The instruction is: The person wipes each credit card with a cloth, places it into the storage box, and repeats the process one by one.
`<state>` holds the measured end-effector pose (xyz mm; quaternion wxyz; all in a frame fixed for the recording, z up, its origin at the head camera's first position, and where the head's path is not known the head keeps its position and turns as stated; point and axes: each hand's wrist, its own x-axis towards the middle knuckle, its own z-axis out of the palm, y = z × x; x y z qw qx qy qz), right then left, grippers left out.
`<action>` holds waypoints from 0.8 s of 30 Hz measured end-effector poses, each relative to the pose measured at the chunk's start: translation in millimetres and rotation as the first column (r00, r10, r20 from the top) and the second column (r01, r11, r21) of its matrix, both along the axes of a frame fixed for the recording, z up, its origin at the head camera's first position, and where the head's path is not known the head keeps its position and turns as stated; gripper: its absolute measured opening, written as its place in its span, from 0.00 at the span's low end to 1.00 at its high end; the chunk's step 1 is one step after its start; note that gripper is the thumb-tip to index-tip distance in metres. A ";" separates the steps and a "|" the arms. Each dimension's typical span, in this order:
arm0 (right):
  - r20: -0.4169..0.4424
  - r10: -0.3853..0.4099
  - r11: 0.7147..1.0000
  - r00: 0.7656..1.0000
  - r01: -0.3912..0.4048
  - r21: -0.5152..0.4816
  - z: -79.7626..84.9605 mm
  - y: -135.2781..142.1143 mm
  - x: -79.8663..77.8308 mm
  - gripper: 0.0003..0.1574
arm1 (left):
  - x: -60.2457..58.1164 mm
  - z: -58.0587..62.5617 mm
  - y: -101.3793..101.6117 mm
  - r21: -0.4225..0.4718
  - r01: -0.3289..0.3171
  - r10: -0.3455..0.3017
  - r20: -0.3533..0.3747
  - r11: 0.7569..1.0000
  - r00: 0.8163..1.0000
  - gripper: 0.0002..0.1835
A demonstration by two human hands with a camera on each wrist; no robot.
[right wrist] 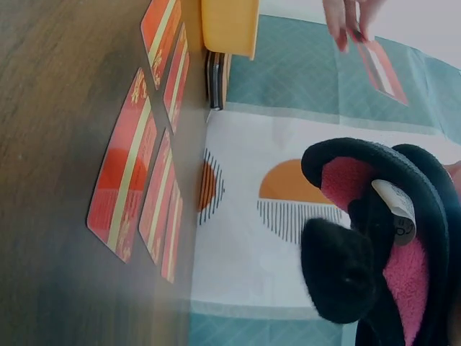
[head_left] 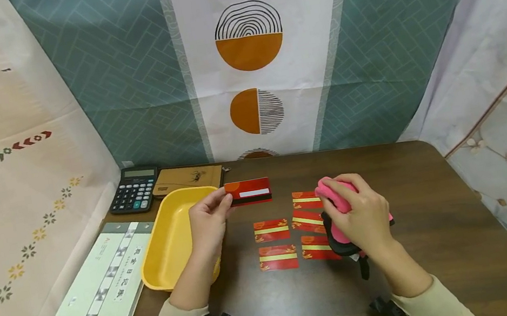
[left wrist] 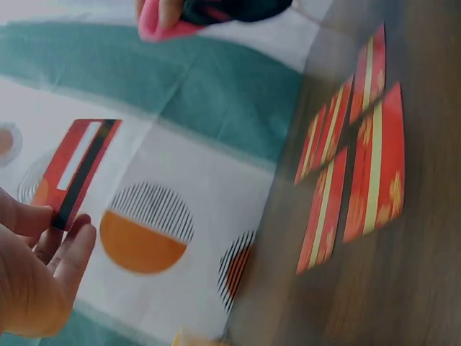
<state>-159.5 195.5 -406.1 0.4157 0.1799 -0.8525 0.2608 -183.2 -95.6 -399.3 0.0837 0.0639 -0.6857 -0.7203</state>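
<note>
The fingers of your left hand point(head_left: 209, 223) pinch a red card point(head_left: 248, 186) above the brown bench point(head_left: 414, 177), near a yellow tray point(head_left: 166, 264). Your right hand point(head_left: 364, 212) curls its fingers around a pink-and-black cloth point(head_left: 335, 196), beside five striped cards point(head_left: 271, 230).

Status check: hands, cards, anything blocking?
Left hand pinches red card, raised. Right hand grips pink-and-black cloth item, partly blocking head view. Five more cards on table.
</note>
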 end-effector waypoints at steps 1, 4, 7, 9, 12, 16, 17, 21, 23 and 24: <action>-0.002 0.000 1.000 1.000 0.000 -0.002 -0.4 0.1 -0.1 0.25 | -2.2 0.3 -5.7 -0.009 -0.011 0.011 0.012 1.000 1.000 0.16; -0.001 -0.002 1.000 1.000 0.002 -0.007 -1.0 0.1 0.0 0.24 | -8.6 0.6 -24.8 -0.022 -0.016 0.017 0.033 1.000 0.999 0.16; 0.006 0.001 1.000 1.000 -0.001 -0.007 -1.2 -0.4 -0.3 0.25 | -15.6 -0.4 -44.2 -0.017 -0.018 0.019 0.063 1.000 0.998 0.17; 0.010 0.006 1.000 1.000 -0.006 -0.008 -1.7 -1.3 -0.9 0.25 | -20.3 -2.9 -56.7 -0.028 -0.019 0.021 0.083 0.999 0.996 0.18; 0.017 0.009 1.000 1.000 -0.009 -0.006 -2.7 -2.2 -1.1 0.24 | -27.4 -8.6 -72.2 -0.056 -0.026 0.033 0.118 0.998 0.993 0.19; 0.026 0.017 1.000 1.000 -0.017 -0.003 -5.5 -3.3 -1.0 0.25 | -34.5 -17.8 -89.7 -0.083 -0.048 0.061 0.158 0.995 0.986 0.20; 0.027 0.019 1.000 0.999 -0.019 -0.002 -6.2 -3.6 -0.9 0.25 | -35.7 -20.0 -93.6 -0.084 -0.052 0.066 0.168 0.995 0.984 0.20; 0.028 0.021 1.000 0.999 -0.021 0.001 -8.3 -4.3 -1.6 0.25 | -39.4 -27.4 -105.7 -0.120 -0.039 0.063 0.209 0.992 0.976 0.21; 0.029 0.019 1.000 0.999 -0.019 0.001 -8.8 -4.5 -2.2 0.25 | -41.1 -31.0 -109.6 -0.152 -0.020 0.054 0.225 0.988 0.973 0.21; 0.030 0.019 1.000 0.999 -0.019 0.002 -9.0 -4.7 -2.3 0.25 | -42.1 -33.0 -111.1 -0.173 -0.007 0.047 0.228 0.985 0.972 0.21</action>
